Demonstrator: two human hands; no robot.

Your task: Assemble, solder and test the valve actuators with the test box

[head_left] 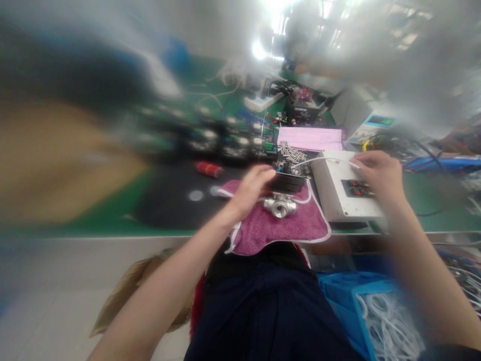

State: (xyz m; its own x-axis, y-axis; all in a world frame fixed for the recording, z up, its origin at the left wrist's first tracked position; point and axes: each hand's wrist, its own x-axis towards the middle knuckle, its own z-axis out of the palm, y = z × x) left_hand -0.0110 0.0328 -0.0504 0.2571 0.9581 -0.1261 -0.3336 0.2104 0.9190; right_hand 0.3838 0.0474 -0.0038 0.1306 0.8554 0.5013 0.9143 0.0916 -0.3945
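Observation:
A black actuator housing (287, 182) with bare circuit parts showing at its top sits on a silver metal valve body (280, 206). Both rest on a purple cloth (289, 228) at the front of the bench. My left hand (252, 189) is closed against the left side of the housing, its fingertips partly hidden. Pinched in the fingers of my right hand (379, 173) is a white cable (326, 159), which arcs left to the top of the housing. That hand is above a white box (330, 188) with black and red terminals.
Several round black units with green connectors (236, 140) line the bench to the left. Small metal pins (291, 152) lie behind the housing, near a pink sheet (310, 138). A red cylindrical object (209, 169) is on the black mat. Below right, a blue bin (341, 288) holds white cables.

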